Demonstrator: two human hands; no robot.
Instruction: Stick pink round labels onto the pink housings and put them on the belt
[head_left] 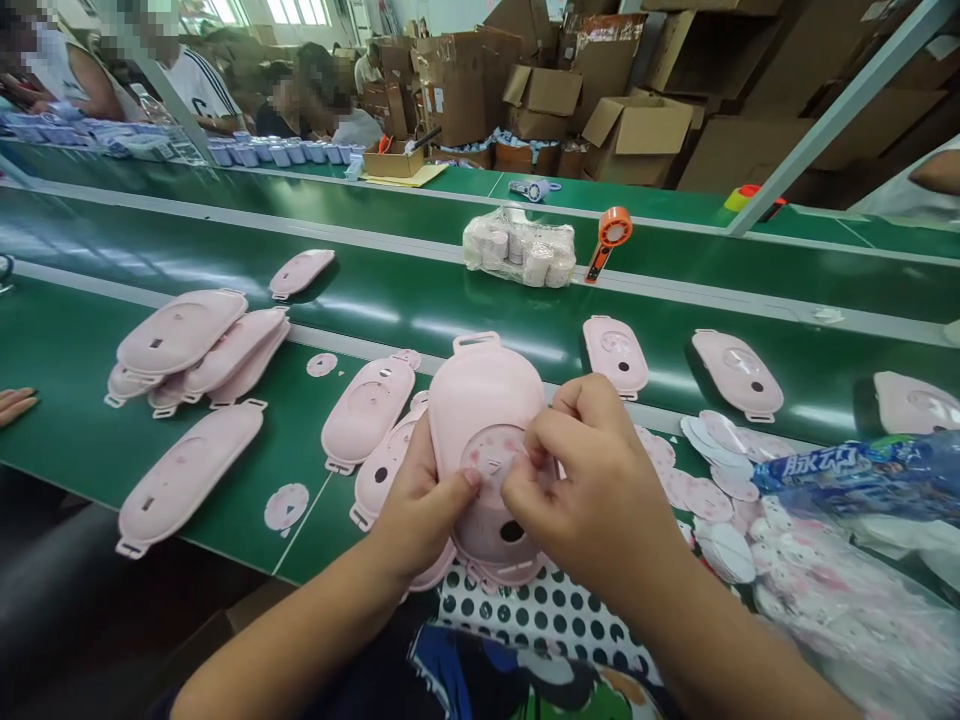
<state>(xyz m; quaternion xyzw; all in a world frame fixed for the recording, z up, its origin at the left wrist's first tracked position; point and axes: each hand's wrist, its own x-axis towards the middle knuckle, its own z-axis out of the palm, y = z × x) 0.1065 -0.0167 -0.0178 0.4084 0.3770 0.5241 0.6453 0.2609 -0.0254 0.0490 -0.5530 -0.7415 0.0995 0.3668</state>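
My left hand is wrapped round the left side of a pale pink oval plastic shell, its thumb on the face. A round printed sticker lies in the shell's circular recess, and a black dot shows below it. My right hand is closed in a pinch over the sticker's right edge; whatever is between its fingertips is hidden. More pink shells lie just left of my hands. Under my wrists is a white sheet of black dots. Loose round stickers are heaped to the right.
Stacked pink shells stand at the left; others lie along the green belt. A wrapped bundle and an orange handheld fan are beyond. A blue-labelled bottle and plastic bag sit right. Co-workers are across.
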